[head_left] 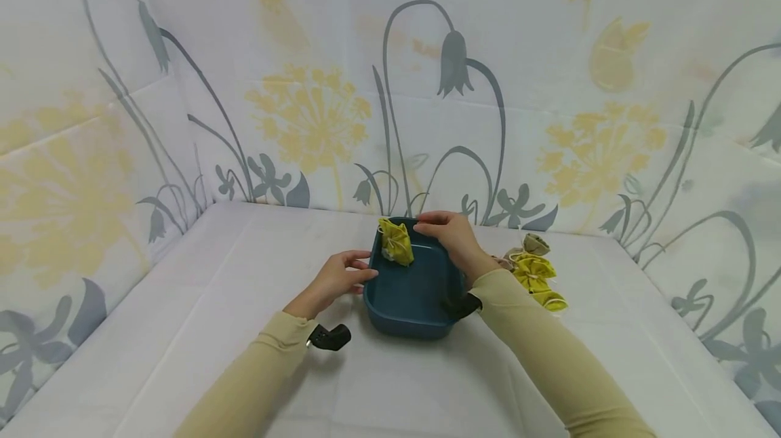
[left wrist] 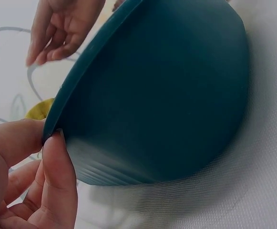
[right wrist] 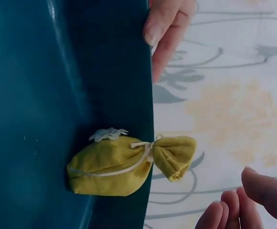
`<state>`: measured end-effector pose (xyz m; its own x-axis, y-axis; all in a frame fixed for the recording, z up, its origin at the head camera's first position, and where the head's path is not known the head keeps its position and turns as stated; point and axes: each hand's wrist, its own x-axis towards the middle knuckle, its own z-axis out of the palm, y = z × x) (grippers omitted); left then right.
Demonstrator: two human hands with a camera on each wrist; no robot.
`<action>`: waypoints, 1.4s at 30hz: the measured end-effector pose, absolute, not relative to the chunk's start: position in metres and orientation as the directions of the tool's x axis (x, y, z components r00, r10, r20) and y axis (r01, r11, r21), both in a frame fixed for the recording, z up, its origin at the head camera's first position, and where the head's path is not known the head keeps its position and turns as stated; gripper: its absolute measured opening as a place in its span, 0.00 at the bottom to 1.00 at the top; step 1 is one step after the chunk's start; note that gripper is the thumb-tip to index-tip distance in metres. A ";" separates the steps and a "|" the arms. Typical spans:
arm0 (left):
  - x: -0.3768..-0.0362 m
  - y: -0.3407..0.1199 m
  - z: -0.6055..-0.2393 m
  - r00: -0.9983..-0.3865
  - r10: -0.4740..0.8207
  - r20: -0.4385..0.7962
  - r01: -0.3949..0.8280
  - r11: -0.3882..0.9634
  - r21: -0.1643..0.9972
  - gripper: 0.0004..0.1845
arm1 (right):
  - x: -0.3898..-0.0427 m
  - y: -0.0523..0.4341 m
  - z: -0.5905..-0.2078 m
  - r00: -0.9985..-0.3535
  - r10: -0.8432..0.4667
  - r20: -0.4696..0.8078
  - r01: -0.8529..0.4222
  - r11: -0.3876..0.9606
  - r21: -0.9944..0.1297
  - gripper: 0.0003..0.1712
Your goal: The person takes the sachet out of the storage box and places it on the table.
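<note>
A dark teal plastic tub [head_left: 411, 292] stands on the white-covered table in front of me. My left hand [head_left: 342, 274] pinches its left rim between thumb and fingers; the left wrist view shows the tub's outer wall [left wrist: 162, 95] close up. In the tub's far left corner leans a small yellow cloth pouch [head_left: 396, 244], its drawstring-tied neck [right wrist: 174, 155] poking over the rim. A small whitish piece [right wrist: 108, 134] shows beside the pouch. My right hand [head_left: 453, 236] hovers over the far right rim with loosely bent fingers and nothing between them.
To the right of the tub lie several more pouches, among them a yellow pouch [head_left: 533, 270] and a beige pouch [head_left: 536, 244]. Behind the table hangs a flower-printed cloth [head_left: 421, 126]. A black wrist device [head_left: 329, 337] sticks out from my left sleeve.
</note>
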<state>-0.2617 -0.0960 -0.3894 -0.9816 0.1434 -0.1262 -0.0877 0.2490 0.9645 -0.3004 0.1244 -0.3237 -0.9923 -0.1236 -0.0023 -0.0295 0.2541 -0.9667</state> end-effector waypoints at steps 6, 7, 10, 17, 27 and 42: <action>-0.262 -0.095 -0.390 -0.981 0.144 -0.127 -0.089 0.245 0.966 0.28 | -0.315 0.118 -0.332 -0.988 -0.148 -0.034 -0.002 0.238 -0.971 0.23; -0.262 -0.095 -0.390 -0.981 0.144 -0.128 -0.090 0.245 0.965 0.28 | -0.317 0.117 -0.334 -0.988 -0.150 -0.034 -0.004 0.242 -0.970 0.23; -0.262 -0.095 -0.390 -0.980 0.150 -0.131 -0.091 0.246 0.965 0.28 | -0.321 0.114 -0.339 -0.988 -0.149 -0.047 0.008 0.254 -0.967 0.23; -0.263 -0.094 -0.390 -0.979 0.155 -0.133 -0.091 0.252 0.964 0.28 | -0.327 0.107 -0.346 -0.984 -0.142 -0.111 0.063 0.309 -0.949 0.22; -0.262 -0.094 -0.389 -0.980 0.152 -0.129 -0.086 0.264 0.961 0.27 | -0.332 0.096 -0.350 -0.983 -0.092 -0.158 0.124 0.294 -0.948 0.20; -0.263 -0.096 -0.391 -0.981 0.145 -0.131 -0.091 0.252 0.963 0.28 | -0.328 0.100 -0.345 -0.980 -0.113 -0.162 0.128 0.264 -0.956 0.18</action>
<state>-0.2634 -0.0962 -0.3911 -0.9807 0.1455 -0.1305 -0.0908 0.2523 0.9634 -0.3275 0.0999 -0.3449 -0.9803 -0.1132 -0.1620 0.1276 0.2636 -0.9561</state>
